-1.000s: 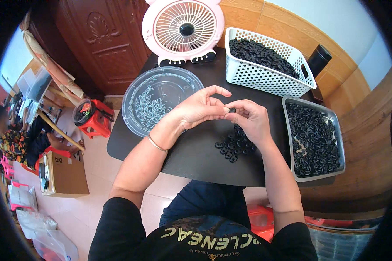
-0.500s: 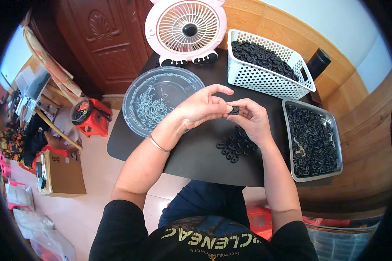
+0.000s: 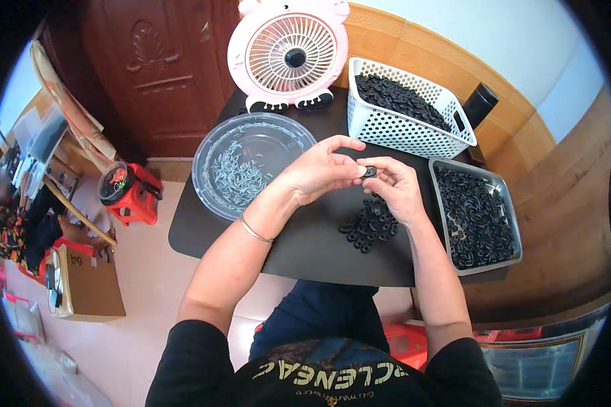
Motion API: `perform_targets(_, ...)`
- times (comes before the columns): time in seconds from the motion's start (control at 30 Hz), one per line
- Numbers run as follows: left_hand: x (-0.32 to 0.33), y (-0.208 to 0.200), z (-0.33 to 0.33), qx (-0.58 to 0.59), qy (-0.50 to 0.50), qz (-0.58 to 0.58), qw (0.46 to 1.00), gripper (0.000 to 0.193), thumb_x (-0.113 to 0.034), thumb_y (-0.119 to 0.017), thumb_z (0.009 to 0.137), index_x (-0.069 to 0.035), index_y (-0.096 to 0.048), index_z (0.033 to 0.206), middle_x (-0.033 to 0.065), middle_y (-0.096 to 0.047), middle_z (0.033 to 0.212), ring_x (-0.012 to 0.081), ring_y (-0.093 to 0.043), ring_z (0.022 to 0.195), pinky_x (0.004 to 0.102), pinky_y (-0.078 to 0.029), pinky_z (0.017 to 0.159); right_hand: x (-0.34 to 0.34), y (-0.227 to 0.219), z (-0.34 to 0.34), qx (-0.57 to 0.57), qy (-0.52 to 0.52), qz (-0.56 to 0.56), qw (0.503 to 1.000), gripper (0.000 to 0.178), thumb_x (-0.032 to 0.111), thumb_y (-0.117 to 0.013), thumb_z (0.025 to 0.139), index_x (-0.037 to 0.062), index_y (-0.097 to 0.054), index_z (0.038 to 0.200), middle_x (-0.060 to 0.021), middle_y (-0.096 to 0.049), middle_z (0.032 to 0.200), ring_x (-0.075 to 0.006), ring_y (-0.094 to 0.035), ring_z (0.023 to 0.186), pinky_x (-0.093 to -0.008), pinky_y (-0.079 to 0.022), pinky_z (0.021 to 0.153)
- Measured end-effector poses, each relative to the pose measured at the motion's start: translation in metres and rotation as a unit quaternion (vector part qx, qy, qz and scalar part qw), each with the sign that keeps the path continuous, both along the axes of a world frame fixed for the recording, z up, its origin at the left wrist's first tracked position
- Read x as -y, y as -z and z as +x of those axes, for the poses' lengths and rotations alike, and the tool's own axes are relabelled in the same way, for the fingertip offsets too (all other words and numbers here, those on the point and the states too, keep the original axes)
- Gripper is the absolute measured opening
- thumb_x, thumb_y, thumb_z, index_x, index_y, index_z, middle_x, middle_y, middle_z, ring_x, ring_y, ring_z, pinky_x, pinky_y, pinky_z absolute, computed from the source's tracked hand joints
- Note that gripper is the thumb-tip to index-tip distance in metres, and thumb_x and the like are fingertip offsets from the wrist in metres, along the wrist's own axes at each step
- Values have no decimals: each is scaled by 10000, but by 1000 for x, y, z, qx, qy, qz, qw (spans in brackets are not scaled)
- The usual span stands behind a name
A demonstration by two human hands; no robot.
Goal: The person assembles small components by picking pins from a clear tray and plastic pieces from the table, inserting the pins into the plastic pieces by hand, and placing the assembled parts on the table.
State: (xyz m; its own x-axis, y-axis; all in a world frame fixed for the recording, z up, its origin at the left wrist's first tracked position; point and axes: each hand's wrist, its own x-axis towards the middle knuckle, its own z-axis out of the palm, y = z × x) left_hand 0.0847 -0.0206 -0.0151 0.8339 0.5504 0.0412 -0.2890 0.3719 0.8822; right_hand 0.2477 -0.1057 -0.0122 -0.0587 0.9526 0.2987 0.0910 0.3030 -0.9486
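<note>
Between my two hands, above the dark table, is a small black oval part (image 3: 368, 172) with an opening in it. My left hand (image 3: 326, 169) pinches its left side between thumb and fingers. From the other side, my right hand (image 3: 395, 188) grips the same part with thumb and forefinger. Just below my hands, a small pile of similar black oval parts (image 3: 366, 227) lies on the table (image 3: 312, 254). Left of my left hand stands a clear round tub (image 3: 204, 180) holding many small silvery pins (image 3: 237, 176).
A white perforated basket (image 3: 400, 132) of black pieces stands at the back right. Nearer, a metal tray (image 3: 441, 224) holds black oval parts. A pink fan (image 3: 237, 61) sits at the back beside a black cylinder (image 3: 480, 102) farther right. A red stool (image 3: 139, 197) stands on the floor at left.
The view has shifted slightly. Both hands keep their pinch on the black oval part, which now appears a little more turned toward the camera.
</note>
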Motion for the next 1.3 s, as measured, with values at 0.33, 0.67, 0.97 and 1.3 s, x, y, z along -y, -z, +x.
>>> perform_targets(0.33, 1, 0, -1, 25, -3, 4, 1000, 434, -64, -621, 775, -29, -406, 1151, 28, -578, 783, 106, -569, 753, 235, -473, 720, -1, -1, -1, -25, -1, 25, 999, 320, -33, -607, 751, 5, -544, 1062, -67, -602, 908, -100, -579, 774, -216, -473, 674)
perform_targets(0.67, 3, -3, 1, 1, -30, 15, 999, 415, -50, -620, 773, -28, -420, 1135, 43, -590, 787, 98, -570, 730, 198, -476, 662, -5, 7, 1, 53, 74, 60, 994, 244, 10, -665, 710, 11, -606, 946, -34, -611, 810, -64, -565, 671, -196, -456, 607)
perform_targets(0.97, 3, -3, 2, -34, -42, 48, 997, 421, -61, -654, 752, -31, -434, 1110, 29, -604, 763, 80, -557, 694, 196, -446, 642, 1, -6, -3, 260, 167, 152, 939, 209, 51, -700, 654, 39, -639, 854, -30, -582, 711, -69, -518, 577, -207, -431, 545)
perform_targets(1.3, -1, -1, 5, 5, -77, -4, 997, 294, -89, -623, 794, -38, -499, 1054, 24, -599, 790, 73, -564, 692, 172, -467, 640, -67, -73, 61, 140, 359, 253, 888, 300, 126, -718, 691, 27, -608, 951, -1, -568, 663, -68, -530, 600, -207, -446, 568)
